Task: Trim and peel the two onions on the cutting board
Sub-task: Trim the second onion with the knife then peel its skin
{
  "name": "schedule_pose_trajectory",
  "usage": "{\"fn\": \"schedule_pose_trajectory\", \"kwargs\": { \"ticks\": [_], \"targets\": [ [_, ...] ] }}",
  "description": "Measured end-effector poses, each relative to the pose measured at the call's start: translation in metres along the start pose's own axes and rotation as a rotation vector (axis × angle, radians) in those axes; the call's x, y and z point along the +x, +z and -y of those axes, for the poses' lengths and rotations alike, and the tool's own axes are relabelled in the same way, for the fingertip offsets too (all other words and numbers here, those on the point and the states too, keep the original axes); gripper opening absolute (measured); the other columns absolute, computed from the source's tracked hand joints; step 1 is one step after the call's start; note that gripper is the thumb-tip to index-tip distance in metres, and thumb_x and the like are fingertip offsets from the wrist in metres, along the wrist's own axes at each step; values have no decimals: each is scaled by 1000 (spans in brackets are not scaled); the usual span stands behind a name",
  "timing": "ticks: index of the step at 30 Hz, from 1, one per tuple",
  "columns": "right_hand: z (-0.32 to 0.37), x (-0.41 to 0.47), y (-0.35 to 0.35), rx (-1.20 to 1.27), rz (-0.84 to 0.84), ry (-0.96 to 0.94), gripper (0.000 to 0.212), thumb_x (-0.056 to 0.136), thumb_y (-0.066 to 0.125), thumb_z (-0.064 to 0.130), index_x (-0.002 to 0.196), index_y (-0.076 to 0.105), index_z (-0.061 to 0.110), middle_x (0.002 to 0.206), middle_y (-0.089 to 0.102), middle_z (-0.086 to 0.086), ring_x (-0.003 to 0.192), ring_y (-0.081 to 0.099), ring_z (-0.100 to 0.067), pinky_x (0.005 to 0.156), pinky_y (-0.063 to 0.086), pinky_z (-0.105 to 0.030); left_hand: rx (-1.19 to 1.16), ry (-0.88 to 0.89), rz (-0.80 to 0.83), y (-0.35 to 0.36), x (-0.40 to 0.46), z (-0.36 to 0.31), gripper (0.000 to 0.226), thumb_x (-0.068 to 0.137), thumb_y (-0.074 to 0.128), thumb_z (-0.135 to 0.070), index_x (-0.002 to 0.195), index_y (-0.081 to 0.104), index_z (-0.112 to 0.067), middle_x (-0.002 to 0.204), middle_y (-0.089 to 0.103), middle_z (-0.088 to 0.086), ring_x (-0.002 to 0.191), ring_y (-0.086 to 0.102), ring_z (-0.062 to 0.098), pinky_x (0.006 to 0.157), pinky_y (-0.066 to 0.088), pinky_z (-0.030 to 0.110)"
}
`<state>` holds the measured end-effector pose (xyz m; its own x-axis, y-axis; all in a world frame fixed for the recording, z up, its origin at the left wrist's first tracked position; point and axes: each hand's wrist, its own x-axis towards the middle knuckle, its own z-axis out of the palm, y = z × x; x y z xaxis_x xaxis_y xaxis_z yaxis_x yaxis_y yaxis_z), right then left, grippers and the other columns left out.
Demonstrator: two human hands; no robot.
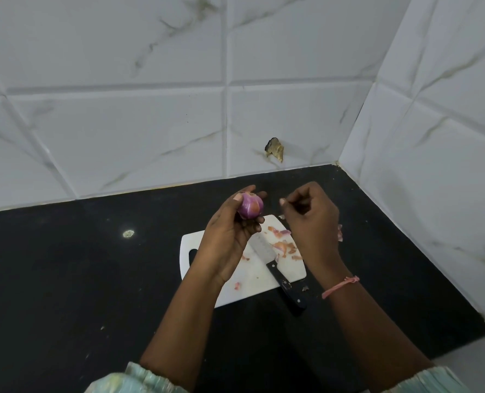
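My left hand (230,231) grips the small purple half-peeled onion (250,205) above the white plastic cutting board (252,282). My right hand (310,219) hovers beside it, fingers curled, whether pinching peel I cannot tell. The black-handled knife (275,265) lies on the board among peel scraps (285,246), on the black table (93,279).

White marbled wall tiles (122,123) meet in corner; black countertop (65,265) below

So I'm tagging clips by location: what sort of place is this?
Most likely a home kitchen corner: a black stone counter against white marble-look wall tiles, with a white plastic cutting board holding a black-handled knife.
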<state>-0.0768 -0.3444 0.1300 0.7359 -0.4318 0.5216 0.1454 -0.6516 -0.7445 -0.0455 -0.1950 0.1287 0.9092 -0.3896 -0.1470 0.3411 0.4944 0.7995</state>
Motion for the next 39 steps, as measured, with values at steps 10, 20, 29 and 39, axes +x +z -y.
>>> {"fn": "schedule_pose_trajectory", "kwargs": {
  "ticks": [10, 20, 29, 39],
  "targets": [
    [12, -5, -2, -11, 77, -294, 14, 88, 70, 8, 102, 71, 9, 98, 65, 2, 90, 61, -4, 78, 51, -14, 40, 31, -25, -1, 0, -2, 31, 103, 50, -22, 130, 64, -15, 122, 71, 12, 98, 71, 21, 87, 56, 31],
    [20, -7, 8, 69, 122, -257, 13, 81, 76, 8, 93, 73, 10, 94, 64, 6, 88, 59, 4, 77, 48, -7, 31, 77, -18, -2, -1, -3, 31, 103, 48, -17, 130, 62, -10, 115, 74, 8, 110, 69, 21, 90, 57, 28],
    [22, -7, 10, 7, 179, -280, 12, 88, 67, 2, 96, 68, 10, 96, 61, 3, 90, 57, -4, 77, 47, -11, -10, 90, -28, 3, -3, -3, 27, 102, 49, -14, 124, 65, -10, 110, 75, 7, 104, 71, 18, 85, 59, 26],
    [23, -5, 17, -155, 267, -317, 16, 89, 48, 12, 101, 59, 12, 100, 56, 1, 95, 50, -11, 82, 42, -16, -113, -11, -90, 9, -8, 2, 32, 100, 52, -29, 113, 70, -6, 103, 75, 12, 96, 72, 20, 86, 60, 28]
  ]
}}
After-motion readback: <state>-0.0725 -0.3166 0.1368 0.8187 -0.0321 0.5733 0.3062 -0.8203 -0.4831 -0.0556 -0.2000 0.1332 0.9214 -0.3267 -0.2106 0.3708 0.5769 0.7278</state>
